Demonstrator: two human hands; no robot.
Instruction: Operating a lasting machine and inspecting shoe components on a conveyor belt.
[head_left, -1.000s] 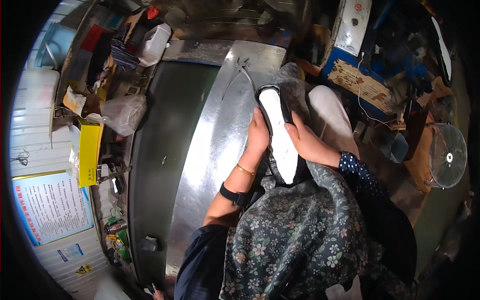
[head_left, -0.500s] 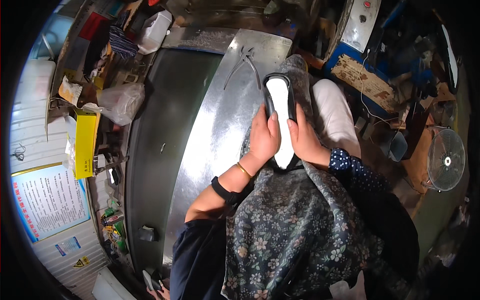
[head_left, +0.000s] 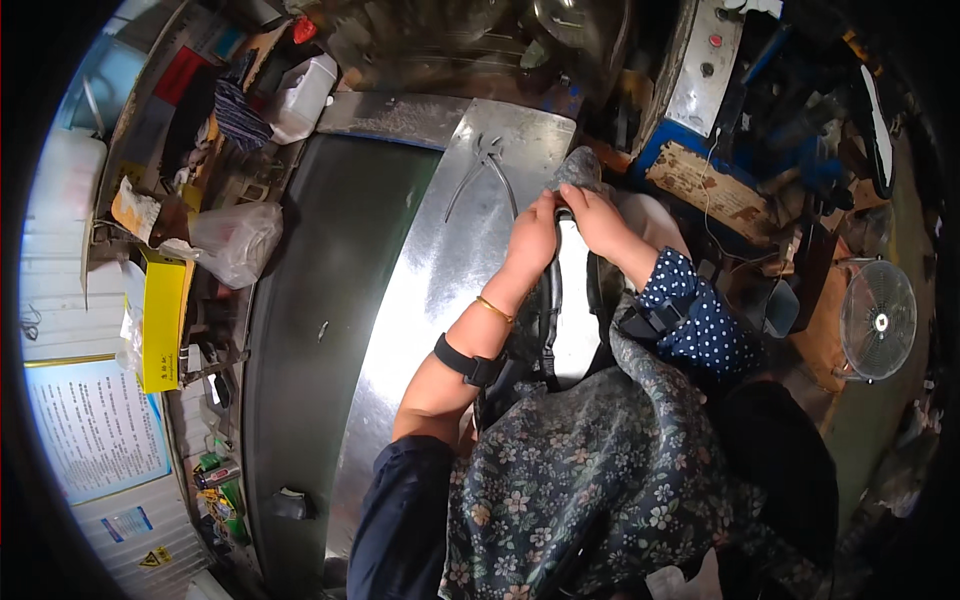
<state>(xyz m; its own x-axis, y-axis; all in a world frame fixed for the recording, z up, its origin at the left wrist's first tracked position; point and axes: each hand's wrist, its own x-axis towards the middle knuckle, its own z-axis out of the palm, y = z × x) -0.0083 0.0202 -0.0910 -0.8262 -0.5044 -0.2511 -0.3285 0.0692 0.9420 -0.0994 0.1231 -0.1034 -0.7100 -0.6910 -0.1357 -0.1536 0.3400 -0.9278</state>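
A black shoe upper with a white insole [head_left: 574, 310] facing up lies lengthwise over my lap, on the floral apron [head_left: 600, 460]. Both hands are at its far end. My left hand [head_left: 532, 238] grips the left side of that end, its fingers bent over the rim. From the right, my right hand [head_left: 598, 222] closes on the same end, fingertips close to the left ones. What lies under the fingers is hidden. Just left of the hands, lasting pliers [head_left: 488, 160] with spread handles rest on the shiny metal tabletop [head_left: 440, 260].
Beyond the tabletop on the left runs a dark conveyor belt [head_left: 330, 300] with a small dark scrap [head_left: 292, 503] on it. A yellow box [head_left: 160, 325] and a plastic bag [head_left: 238, 245] sit on the left shelf. At right are a blue-edged machine [head_left: 705, 180] and a round fan [head_left: 879, 320].
Both hands have slid from the shoe's middle sides to its far end, their fingers now curled over it. The shoe's near end sits closer to me, and the view has shifted slightly.
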